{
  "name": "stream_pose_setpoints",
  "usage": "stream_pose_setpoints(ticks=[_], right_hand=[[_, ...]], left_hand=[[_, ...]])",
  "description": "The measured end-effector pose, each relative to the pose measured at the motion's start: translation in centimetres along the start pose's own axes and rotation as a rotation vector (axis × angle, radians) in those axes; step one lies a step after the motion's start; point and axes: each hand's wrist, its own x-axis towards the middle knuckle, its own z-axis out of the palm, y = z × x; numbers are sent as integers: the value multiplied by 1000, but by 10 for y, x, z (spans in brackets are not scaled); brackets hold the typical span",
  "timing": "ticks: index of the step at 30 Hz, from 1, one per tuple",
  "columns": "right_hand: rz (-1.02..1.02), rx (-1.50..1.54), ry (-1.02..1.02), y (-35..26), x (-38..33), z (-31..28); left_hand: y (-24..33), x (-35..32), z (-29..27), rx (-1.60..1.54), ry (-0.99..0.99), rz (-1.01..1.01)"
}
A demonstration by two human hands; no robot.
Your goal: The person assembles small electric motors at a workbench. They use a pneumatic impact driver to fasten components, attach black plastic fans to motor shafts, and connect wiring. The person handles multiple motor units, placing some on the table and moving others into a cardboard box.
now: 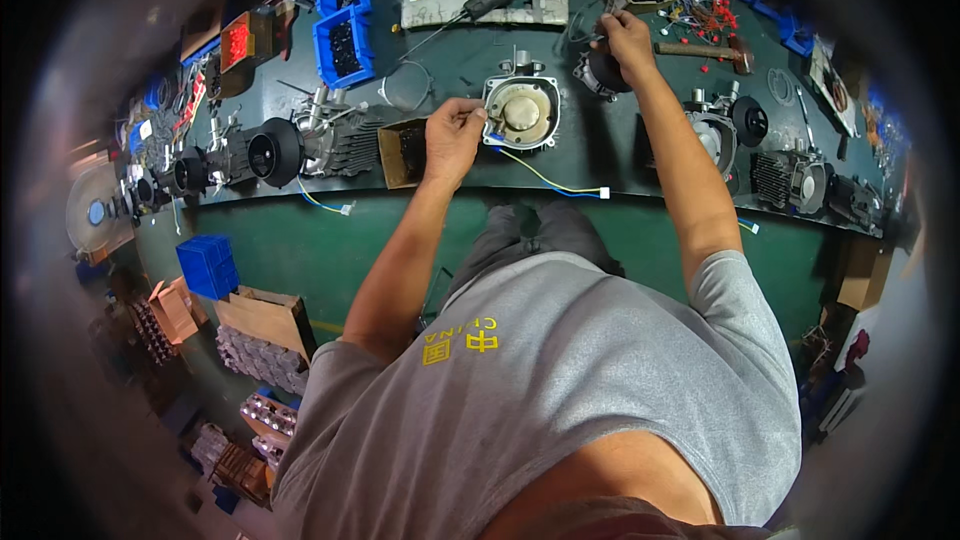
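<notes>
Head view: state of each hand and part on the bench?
Left hand: pinched at the rim of the round housing.
Right hand: reaching to the black part, touching it.
Round housing: lying flat, open face up.
Black part: on the bench, behind the housing.
Yellow-blue wire: loose, trailing over the bench edge.
Cardboard box: open.
Hammer: lying flat, untouched.

Dull cast metal on the round housing, with a smoother pale disc at its centre. Matt dark green workbench top — scuffed. Glossy black plastic on the blower casing, ribbed bare metal beside it. Brown cardboard for the small box; bright blue plastic bins.
</notes>
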Motion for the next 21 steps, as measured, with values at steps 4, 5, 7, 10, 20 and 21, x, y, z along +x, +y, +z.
stream_pose_setpoints(ticks=[4,5,7,10,20,21], right_hand=[[13,-59,74,3,7,2],[-14,-83,89,0,5,4],[-69,-128,120,-5,0,7],[-237,-266,169,-10,-26,3],[-115,-75,49,20,-182,49],[-158,-180,41,23,-189,54]], left_hand=[[-8,4,2,-10,19,57],[-9,5,2,-13,14,65],[-11,6,1,-17,2,83],[-13,6,1,-33,14,72],[2,7,-13,-141,-92,-151],[4,6,-14,-124,-97,-153]])
